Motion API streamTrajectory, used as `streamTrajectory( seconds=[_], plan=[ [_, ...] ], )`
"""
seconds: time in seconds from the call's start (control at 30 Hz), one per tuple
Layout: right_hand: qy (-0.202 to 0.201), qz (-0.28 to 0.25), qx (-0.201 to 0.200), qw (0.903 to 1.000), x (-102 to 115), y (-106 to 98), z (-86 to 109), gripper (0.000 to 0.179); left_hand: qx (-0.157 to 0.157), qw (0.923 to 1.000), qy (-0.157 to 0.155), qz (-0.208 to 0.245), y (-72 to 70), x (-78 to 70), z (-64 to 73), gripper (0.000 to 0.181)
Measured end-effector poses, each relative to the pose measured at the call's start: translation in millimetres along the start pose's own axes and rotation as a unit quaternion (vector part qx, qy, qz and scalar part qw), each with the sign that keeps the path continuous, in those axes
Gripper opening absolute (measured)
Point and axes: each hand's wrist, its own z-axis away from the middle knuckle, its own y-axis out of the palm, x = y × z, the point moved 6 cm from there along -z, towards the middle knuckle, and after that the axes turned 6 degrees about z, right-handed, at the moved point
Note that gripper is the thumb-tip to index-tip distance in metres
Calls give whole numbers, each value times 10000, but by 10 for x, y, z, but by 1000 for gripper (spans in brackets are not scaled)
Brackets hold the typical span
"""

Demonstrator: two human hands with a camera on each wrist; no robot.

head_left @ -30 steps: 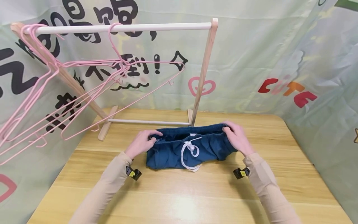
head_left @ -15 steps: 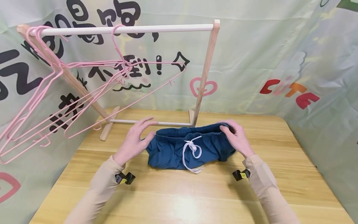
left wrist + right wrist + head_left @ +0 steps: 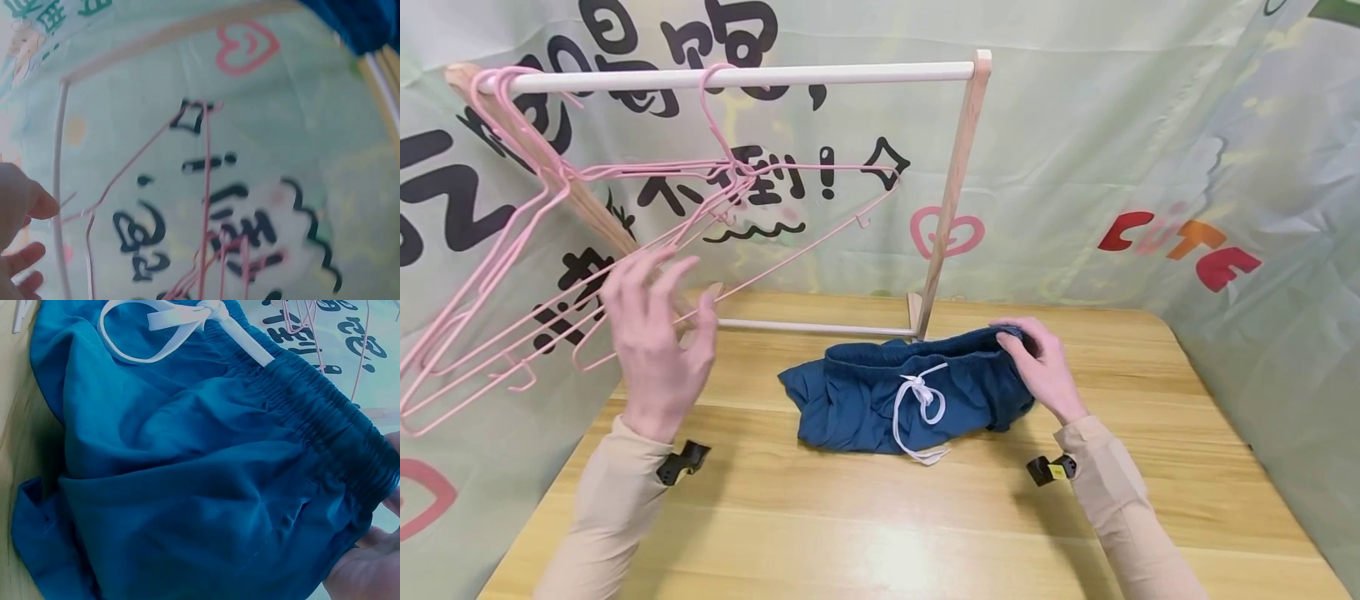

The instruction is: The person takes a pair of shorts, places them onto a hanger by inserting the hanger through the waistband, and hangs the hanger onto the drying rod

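Dark blue shorts point(image 3: 880, 408) with an elastic waistband and a white drawstring point(image 3: 917, 392) tied in a bow lie bunched on the table, waistband held up on the right. My right hand point(image 3: 1037, 362) grips that right end, thumb over the waistband edge and fingers behind it; the right wrist view shows the gathered waistband point(image 3: 325, 425) up close. Raised at the left, my left hand point(image 3: 658, 342) has its fingers spread and holds nothing. It overlaps the pink hangers point(image 3: 730, 171) in the head view. In the left wrist view its fingertips point(image 3: 28, 253) show at the left edge.
A wooden rack point(image 3: 955, 192) with a white top rail point(image 3: 850, 75) stands at the back left of the table point(image 3: 880, 517). Several pink hangers with small hooks hang from the rail. A printed cloth backdrop point(image 3: 1075, 150) surrounds the table.
My left hand has let go of the shorts' left waistband end and moved left and up toward the hangers. That end has slumped. The right hand keeps its grip.
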Motion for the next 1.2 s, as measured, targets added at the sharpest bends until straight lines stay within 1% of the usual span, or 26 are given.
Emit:
streamTrajectory(
  seconds=[0.07,0.1,0.23,0.3,0.47,0.6,0.67,0.77,0.87,1.0,1.13,1.2],
  plan=[
    [2,-32,-35,10000,-6,-13,-2,23,-82,9996,-192,-198,-85,64,-52,38],
    [4,-29,-39,10000,-8,-17,-2,23,-45,9991,-308,-295,-118,97,-72,43],
    [-6,-5,-4,10000,-10,-23,-5,23,441,9937,-754,-704,-178,217,-99,56],
    [-8,15,15,10000,-13,-23,-5,24,630,9905,-926,-802,-180,264,-101,57],
    [-24,22,28,10000,-28,-16,-3,24,922,9836,-1223,-950,-173,349,-132,56],
    [-74,-10,31,10000,-38,-5,-3,23,1193,9749,-1494,-1137,-177,418,-161,53],
    [-90,-36,32,9999,-39,0,-3,23,1272,9709,-1597,-1247,-179,450,-167,51],
    [-101,-68,36,9999,-38,2,0,23,1318,9671,-1665,-1402,-181,488,-176,47],
    [-108,-60,50,9999,-37,1,2,23,1267,9665,-1683,-1466,-189,511,-185,41],
    [-76,-33,66,9999,-39,0,2,24,1117,9692,-1642,-1453,-205,529,-193,35],
    [-5,5,84,10000,-45,-3,7,24,976,9731,-1536,-1409,-215,545,-194,35],
    [8,9,88,10000,-47,-4,11,24,916,9738,-1540,-1397,-222,557,-194,35]
  ],
)
